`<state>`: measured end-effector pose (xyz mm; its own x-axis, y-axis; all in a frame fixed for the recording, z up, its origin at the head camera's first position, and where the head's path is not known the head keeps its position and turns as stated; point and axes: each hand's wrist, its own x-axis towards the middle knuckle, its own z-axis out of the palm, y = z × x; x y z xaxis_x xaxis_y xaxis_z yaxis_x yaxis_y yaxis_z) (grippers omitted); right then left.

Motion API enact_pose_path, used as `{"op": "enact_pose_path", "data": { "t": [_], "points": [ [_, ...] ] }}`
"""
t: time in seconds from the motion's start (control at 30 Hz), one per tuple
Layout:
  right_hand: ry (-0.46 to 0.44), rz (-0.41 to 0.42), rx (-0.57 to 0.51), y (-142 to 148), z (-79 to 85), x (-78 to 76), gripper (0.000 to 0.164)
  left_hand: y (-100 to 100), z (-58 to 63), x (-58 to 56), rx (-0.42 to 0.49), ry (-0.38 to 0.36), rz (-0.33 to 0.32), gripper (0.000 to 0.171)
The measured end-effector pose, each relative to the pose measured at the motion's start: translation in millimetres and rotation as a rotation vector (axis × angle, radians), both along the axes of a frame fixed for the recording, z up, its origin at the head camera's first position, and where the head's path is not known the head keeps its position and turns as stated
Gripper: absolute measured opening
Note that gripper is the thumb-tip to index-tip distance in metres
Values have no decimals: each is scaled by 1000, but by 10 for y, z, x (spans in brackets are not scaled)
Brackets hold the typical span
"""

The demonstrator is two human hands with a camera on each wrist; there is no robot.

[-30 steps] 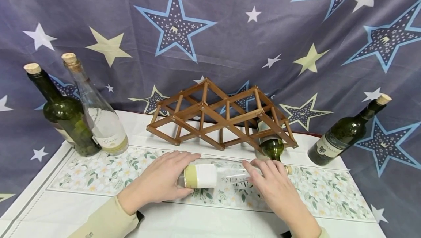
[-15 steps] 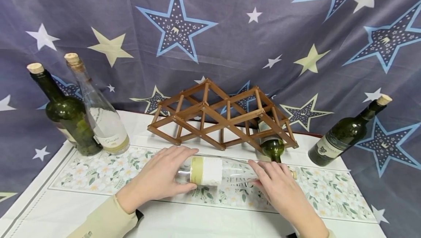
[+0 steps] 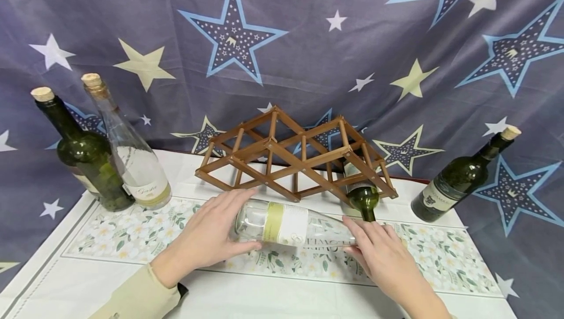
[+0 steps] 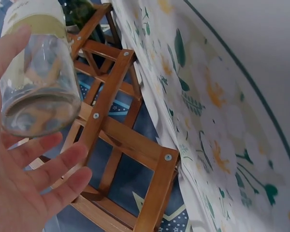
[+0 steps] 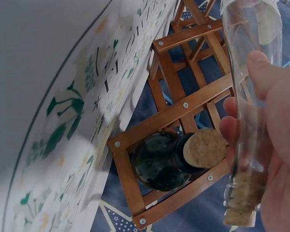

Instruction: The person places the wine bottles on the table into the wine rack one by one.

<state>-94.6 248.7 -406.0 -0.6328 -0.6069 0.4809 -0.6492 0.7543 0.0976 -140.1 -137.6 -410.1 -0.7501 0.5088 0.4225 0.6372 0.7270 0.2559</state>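
Note:
A clear glass wine bottle (image 3: 328,228) with a white and yellow-green label lies sideways in front of the rack, its base to the left. My right hand (image 3: 385,258) grips its neck, thumb on one side and fingers round the other; the corked end (image 5: 239,215) shows in the right wrist view. My left hand (image 3: 207,231) is at the base end, thumb and fingers spread loosely about the glass (image 4: 43,96). Behind stands a brown wooden lattice wine rack (image 3: 304,167). A dark green bottle (image 3: 363,196) lies in its right side, neck toward me.
A corked green bottle (image 3: 88,162) and a corked clear bottle (image 3: 143,172) stand at the left. Another corked green bottle (image 3: 458,182) stands right of the rack. A floral runner (image 3: 440,260) crosses the white table (image 3: 264,294), with a star-patterned curtain (image 3: 308,55) behind.
The clear bottle has shifted right and turned about its length, its label moving round. My right hand has moved right with it, while the left hand has loosened and drawn slightly left.

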Motion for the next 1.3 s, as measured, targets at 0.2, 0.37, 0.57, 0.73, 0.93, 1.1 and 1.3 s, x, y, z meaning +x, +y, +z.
{"op": "enact_pose_path", "data": {
  "t": [0.2,0.37,0.57,0.73,0.93,1.1,1.3],
  "points": [
    [-26,-32,2,62,-3,37,59,-65,-31,3,6,22,24,104],
    [-12,-40,-17,110,-25,59,60,-115,-78,13,0,43,48,107],
    [-49,-75,-8,163,4,101,60,-183,-123,30,-38,99,76,106],
    [-56,-111,-1,216,35,138,61,-227,-145,36,-66,139,90,109],
    [-65,-168,-32,314,32,193,61,-267,-163,50,-113,142,121,109],
    [-86,-216,-63,384,26,244,62,-310,-171,64,-149,137,151,110],
    [-106,-257,-73,467,27,285,64,-362,-180,101,-193,140,174,113]
  ]
}}
